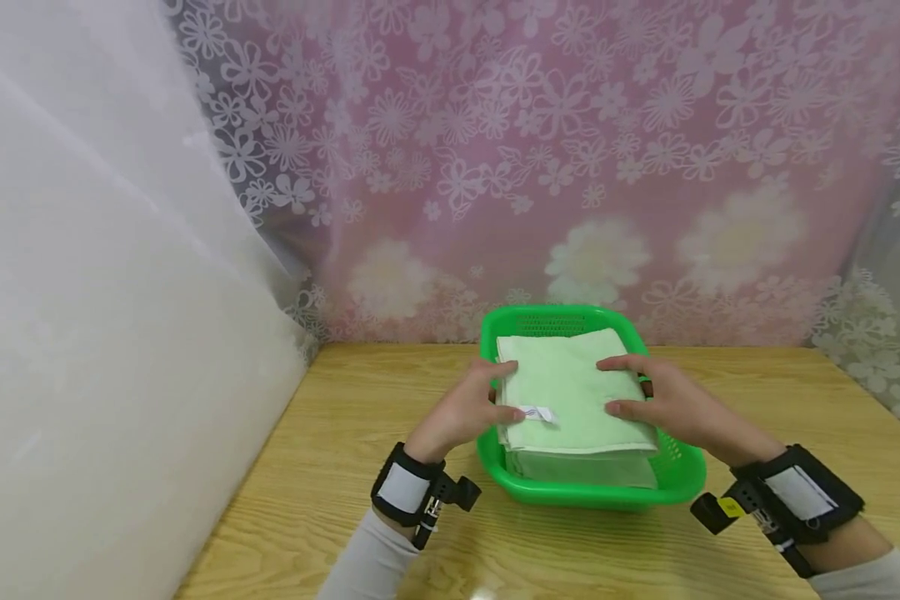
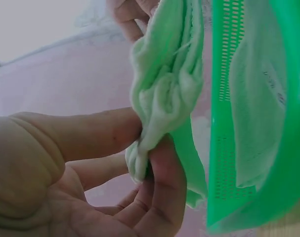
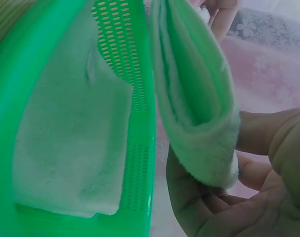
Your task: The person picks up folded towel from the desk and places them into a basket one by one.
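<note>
A folded pale green towel [image 1: 573, 379] is held between both hands, raised above a green plastic basket [image 1: 600, 496]. My left hand [image 1: 465, 408] pinches its left edge between thumb and fingers, close to a small white label [image 1: 543, 415]. At the opposite edge, my right hand [image 1: 675, 400] grips the towel, its thumb on top and fingers curled beneath. Inside the basket lies another folded pale towel [image 3: 70, 133], with a printed tag [image 2: 274, 84] showing in the left wrist view. Folded layers of the held towel are visible edge-on in both wrist views.
The basket stands on a wood-grain table [image 1: 367, 392], with perforated walls. Behind the table hangs a pink flowered curtain [image 1: 495, 167]. A white sheet [image 1: 105, 292] borders the left side.
</note>
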`<action>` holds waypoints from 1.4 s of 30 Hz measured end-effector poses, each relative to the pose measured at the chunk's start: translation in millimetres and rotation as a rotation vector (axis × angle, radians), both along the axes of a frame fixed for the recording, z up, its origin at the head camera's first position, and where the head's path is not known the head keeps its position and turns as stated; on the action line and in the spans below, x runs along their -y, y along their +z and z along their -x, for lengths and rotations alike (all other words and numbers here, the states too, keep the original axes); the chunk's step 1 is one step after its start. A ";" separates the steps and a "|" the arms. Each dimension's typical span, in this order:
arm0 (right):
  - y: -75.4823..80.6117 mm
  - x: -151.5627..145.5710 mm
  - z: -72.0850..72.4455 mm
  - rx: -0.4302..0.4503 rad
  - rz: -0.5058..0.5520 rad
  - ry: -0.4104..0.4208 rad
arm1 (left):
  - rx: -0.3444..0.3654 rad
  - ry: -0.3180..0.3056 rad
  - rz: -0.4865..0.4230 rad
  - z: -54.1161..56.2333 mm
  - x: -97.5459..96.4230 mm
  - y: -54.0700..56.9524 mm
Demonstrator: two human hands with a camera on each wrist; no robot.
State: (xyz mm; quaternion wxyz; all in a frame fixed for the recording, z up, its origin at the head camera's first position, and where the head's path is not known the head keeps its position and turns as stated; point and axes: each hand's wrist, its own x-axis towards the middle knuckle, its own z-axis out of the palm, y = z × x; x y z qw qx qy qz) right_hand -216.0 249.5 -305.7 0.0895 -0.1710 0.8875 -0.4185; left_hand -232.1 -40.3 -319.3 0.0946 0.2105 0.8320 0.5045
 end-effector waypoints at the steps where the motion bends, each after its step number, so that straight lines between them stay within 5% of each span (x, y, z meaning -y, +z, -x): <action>1: -2.7 -1.0 0.7 -0.004 -0.008 0.003 | -0.007 0.000 0.021 0.8 -1.4 -2.8; 13: -32.6 -4.7 2.9 -0.062 -0.127 0.045 | -0.023 -0.027 0.184 5.4 -8.0 -19.0; 25: -41.5 -8.1 1.3 -0.116 -0.224 0.066 | -0.240 -0.067 0.404 4.2 -20.5 -27.7; 42: -52.1 -3.1 3.2 -0.151 -0.298 0.028 | -0.239 0.073 0.409 -0.9 -29.1 -34.5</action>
